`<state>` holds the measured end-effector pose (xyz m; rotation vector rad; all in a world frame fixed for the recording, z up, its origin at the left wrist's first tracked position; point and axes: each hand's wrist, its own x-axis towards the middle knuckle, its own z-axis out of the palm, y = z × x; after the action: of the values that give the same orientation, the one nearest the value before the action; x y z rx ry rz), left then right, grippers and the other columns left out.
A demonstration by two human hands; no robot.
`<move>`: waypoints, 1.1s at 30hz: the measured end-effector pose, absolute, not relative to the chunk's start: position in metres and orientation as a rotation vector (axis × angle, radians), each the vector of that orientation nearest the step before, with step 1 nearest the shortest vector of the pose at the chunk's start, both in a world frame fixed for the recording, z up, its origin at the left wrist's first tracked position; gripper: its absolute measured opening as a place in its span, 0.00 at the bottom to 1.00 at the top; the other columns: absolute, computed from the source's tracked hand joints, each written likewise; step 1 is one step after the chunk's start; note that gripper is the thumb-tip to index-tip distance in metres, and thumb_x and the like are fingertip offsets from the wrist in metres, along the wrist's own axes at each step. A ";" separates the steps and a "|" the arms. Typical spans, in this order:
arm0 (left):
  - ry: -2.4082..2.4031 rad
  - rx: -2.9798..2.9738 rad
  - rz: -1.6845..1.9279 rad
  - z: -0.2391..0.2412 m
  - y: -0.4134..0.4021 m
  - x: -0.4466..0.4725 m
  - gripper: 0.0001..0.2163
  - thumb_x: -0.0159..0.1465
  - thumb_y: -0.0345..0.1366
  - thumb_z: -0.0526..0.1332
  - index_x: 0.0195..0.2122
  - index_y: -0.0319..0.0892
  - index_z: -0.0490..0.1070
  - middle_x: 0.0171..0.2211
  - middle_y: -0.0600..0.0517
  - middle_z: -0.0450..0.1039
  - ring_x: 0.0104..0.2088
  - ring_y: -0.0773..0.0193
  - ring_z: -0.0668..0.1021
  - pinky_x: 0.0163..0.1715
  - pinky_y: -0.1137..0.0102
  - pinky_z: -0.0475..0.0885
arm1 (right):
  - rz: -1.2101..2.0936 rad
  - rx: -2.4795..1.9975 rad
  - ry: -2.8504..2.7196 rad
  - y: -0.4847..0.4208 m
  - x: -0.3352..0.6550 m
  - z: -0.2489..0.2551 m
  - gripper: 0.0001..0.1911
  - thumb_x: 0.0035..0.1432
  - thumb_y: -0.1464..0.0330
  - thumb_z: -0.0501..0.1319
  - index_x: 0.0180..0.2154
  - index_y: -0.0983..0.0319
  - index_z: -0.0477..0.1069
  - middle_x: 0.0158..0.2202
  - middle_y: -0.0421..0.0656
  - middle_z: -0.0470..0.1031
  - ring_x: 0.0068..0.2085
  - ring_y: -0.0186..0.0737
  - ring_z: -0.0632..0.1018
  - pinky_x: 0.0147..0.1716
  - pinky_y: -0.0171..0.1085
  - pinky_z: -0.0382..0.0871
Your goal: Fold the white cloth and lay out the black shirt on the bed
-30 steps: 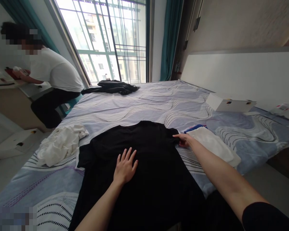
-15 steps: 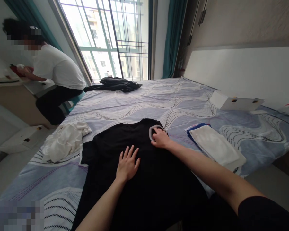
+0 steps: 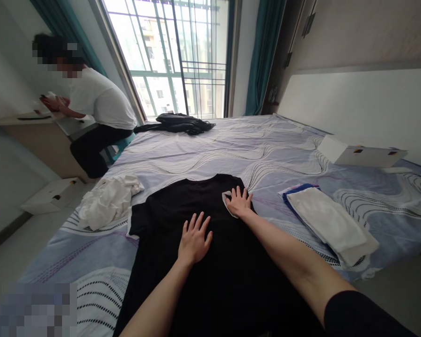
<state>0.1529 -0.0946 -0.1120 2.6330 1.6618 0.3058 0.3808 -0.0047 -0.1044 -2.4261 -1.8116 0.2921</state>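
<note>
A black T-shirt (image 3: 168, 224) lies spread on the bed, its collar end away from me. Its left sleeve sticks out flat with a thin white edge. On the middle of the shirt my left hand (image 3: 194, 238) rests palm down, fingers spread. My right hand (image 3: 239, 202) lies flat on the folded-in right sleeve, whose white-edged cuff (image 3: 227, 199) shows beside the thumb. Neither hand grips anything. The shirt's lower part runs toward my body and out of view.
A crumpled white cloth (image 3: 107, 201) lies left of the shirt. Folded white and blue clothes (image 3: 328, 220) are to the right. White boxes stand on the bed (image 3: 368, 155) and floor (image 3: 54, 196). Black clothing (image 3: 182, 124) lies at the far edge. A person (image 3: 105, 98) sits at a desk.
My right hand has let go of the sleeve cuff and opened flat over it, and the cuff has flattened. My left hand stays on the shirt. The view has turned slightly left.
</note>
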 end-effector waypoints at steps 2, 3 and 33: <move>1.656 2.633 0.304 -0.112 -0.095 0.153 0.26 0.72 0.46 0.50 0.71 0.52 0.58 0.74 0.53 0.50 0.73 0.49 0.53 0.69 0.46 0.55 | 0.214 -2.397 -1.802 -0.009 0.371 -0.109 0.39 0.71 0.51 0.42 0.74 0.65 0.47 0.76 0.49 0.38 0.74 0.63 0.42 0.68 0.64 0.35; 1.657 2.631 0.305 -0.112 -0.095 0.153 0.26 0.72 0.46 0.50 0.71 0.51 0.58 0.74 0.52 0.50 0.73 0.49 0.53 0.69 0.45 0.55 | 0.168 -2.358 -1.825 -0.013 0.367 -0.111 0.38 0.71 0.52 0.43 0.73 0.67 0.48 0.76 0.51 0.41 0.74 0.62 0.44 0.69 0.62 0.37; 1.643 2.599 0.352 -0.112 -0.098 0.157 0.26 0.71 0.46 0.51 0.71 0.54 0.59 0.74 0.52 0.52 0.73 0.50 0.54 0.70 0.46 0.52 | 0.082 -2.310 -1.932 -0.040 0.360 -0.111 0.38 0.71 0.50 0.43 0.75 0.59 0.43 0.76 0.47 0.39 0.74 0.59 0.43 0.69 0.61 0.34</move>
<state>0.1566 -0.0983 -0.1120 2.5995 1.6426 0.3521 0.3602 -0.0399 -0.1114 -2.3097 -1.9322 0.0822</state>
